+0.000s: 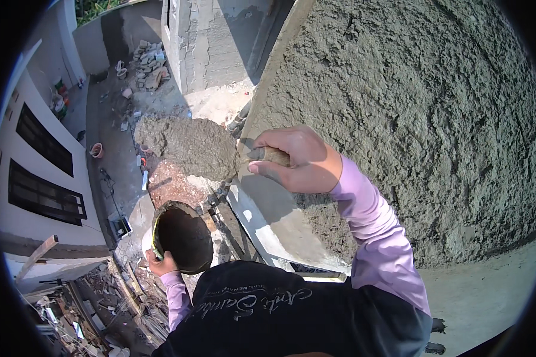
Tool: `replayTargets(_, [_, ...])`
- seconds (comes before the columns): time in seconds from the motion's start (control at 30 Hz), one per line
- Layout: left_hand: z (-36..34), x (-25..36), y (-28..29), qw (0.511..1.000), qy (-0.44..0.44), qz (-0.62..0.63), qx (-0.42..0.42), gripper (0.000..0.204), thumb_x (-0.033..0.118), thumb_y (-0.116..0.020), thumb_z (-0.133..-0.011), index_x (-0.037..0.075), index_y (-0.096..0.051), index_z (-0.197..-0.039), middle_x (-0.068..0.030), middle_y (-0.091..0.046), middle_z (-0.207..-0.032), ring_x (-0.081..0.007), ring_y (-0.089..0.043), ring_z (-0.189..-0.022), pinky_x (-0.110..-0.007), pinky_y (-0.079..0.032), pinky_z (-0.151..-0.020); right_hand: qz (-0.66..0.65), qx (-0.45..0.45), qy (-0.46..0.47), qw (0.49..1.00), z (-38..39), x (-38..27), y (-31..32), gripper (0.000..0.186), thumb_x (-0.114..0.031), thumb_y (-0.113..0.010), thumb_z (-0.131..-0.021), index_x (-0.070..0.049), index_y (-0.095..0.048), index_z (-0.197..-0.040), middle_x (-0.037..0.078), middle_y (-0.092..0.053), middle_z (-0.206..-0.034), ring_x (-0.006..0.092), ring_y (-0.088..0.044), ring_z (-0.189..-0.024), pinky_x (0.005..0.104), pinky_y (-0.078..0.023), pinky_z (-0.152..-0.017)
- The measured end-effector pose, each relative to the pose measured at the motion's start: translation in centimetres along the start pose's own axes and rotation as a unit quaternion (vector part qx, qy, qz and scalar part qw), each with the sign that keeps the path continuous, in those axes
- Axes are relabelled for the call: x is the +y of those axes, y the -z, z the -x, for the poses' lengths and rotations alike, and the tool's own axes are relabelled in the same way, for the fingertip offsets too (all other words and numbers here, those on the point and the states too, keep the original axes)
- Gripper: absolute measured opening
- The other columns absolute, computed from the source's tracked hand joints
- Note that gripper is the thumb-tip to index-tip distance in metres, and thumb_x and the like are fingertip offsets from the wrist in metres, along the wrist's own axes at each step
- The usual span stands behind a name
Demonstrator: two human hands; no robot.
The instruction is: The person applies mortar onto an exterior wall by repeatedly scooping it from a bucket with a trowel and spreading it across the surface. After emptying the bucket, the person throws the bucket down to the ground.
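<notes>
My right hand (304, 160) is closed around the wooden handle of a trowel (277, 156). Grey wet mortar (187, 146) is heaped over its blade and hides most of it. The trowel is held out to the left of a wall (411, 119) coated in rough, lumpy mortar. Lower down on the left, my left hand (162, 263) grips the rim of a bucket (187, 241), fingers partly hidden by its side. The bucket tilts its open mouth up toward me, and its inside is dark and mortar-stained.
A drop lies below on the left, with a rubble pile (152, 65), a pink bucket (96, 150) and scrap wood (89, 315) on the ground. A white building with dark windows (46, 193) stands far left. A plastered pillar (205, 47) rises ahead. Boards (235, 229) lie beneath the trowel.
</notes>
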State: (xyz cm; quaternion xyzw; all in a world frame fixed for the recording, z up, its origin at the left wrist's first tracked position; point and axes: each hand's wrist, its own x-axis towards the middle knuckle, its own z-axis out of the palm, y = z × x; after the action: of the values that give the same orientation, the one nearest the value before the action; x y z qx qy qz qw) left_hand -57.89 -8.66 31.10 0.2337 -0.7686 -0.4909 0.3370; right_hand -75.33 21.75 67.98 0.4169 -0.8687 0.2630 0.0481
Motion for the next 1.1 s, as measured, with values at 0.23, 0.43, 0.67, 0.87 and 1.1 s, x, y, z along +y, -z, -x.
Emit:
replayTargets(0.23, [-0.9, -2.3, 3.6, 0.989, 0.048, -0.092, 0.105, 0.03, -0.004, -0.054, -0.064, -0.003, -0.059, -0.093, -0.009, -0.059, -0.087, -0.0217, -0.056, -0.081, -0.032, -0.046, -0.08, -0.385, -0.089, -0.069, 0.916, -8.9, 6.2, 11.8, 0.019, -0.017, -0.061, -0.093, 0.002, -0.063, -0.094, 0.006, -0.062, -0.069, 0.0095, -0.056, -0.051, 0.0196, -0.046, -0.044])
replayTargets(0.43, [-2.4, -1.9, 3.3, 0.991, 0.049, -0.109, 0.055, 0.031, 0.0, -0.06, -0.063, -0.003, -0.06, -0.094, -0.011, -0.061, -0.09, -0.0248, -0.058, -0.082, -0.033, -0.047, -0.082, -0.172, 0.364, -0.353, 0.845, 1.6, 19.1, 15.4, 0.023, -0.029, -0.058, -0.094, -0.008, -0.055, -0.084, 0.002, -0.055, -0.065, 0.0087, -0.046, -0.046, 0.0224, -0.038, -0.04])
replayTargets(0.67, [-6.0, -1.1, -5.4, 0.992, -0.03, -0.019, -0.12, 0.03, -0.003, -0.06, -0.06, -0.004, -0.062, -0.091, -0.0123, -0.062, -0.087, -0.0257, -0.06, -0.081, -0.035, -0.047, -0.081, -0.101, 0.306, -0.51, 0.797, 20.3, 4.1, 2.4, 0.024, -0.021, -0.059, -0.092, 0.002, -0.058, -0.086, 0.009, -0.058, -0.06, 0.0155, -0.053, -0.047, 0.0296, -0.04, -0.043])
replayTargets(0.87, [-5.3, 3.4, -14.5, 0.952, -0.02, 0.054, -0.302, 0.032, 0.003, -0.062, -0.06, -0.004, -0.065, -0.091, -0.0089, -0.065, -0.086, -0.0212, -0.06, -0.075, -0.038, -0.049, -0.074, -0.348, -0.104, -0.529, 0.767, 21.2, 8.6, -19.3, 0.026, -0.017, -0.051, -0.077, 0.003, -0.063, -0.086, 0.012, -0.062, -0.067, 0.021, -0.063, -0.056, 0.038, -0.049, -0.052])
replayTargets(1.1, [-6.0, 8.4, -22.8, 0.829, -0.268, 0.032, -0.49, 0.047, 0.006, -0.071, -0.062, -0.008, -0.067, -0.107, -0.0128, -0.069, -0.102, -0.0214, -0.064, -0.087, -0.036, -0.053, -0.078, -0.126, 0.077, -0.497, 0.855, 19.6, 11.0, -29.6, 0.038, -0.021, -0.064, -0.07, 0.001, -0.071, -0.1, 0.023, -0.067, -0.101, 0.0344, -0.068, -0.094, 0.0397, -0.056, -0.08])
